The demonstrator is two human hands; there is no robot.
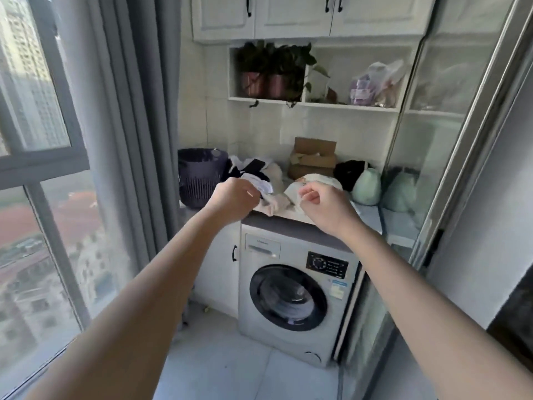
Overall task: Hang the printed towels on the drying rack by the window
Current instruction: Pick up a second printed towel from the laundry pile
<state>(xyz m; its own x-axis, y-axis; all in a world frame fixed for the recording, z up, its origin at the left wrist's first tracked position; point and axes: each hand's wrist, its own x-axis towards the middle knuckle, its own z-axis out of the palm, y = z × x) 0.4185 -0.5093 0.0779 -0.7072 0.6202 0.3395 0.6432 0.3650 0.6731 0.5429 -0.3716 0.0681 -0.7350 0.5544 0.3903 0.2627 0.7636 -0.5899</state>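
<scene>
While both arms reach forward, left hand and right hand have fingers curled; whether either grips cloth cannot be told. Towels lie heaped on the washer just behind the hands, between a dark basket and a box.

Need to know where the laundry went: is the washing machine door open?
No, the round door of the washing machine sits closed, and the cloth pile lies on top.
</scene>
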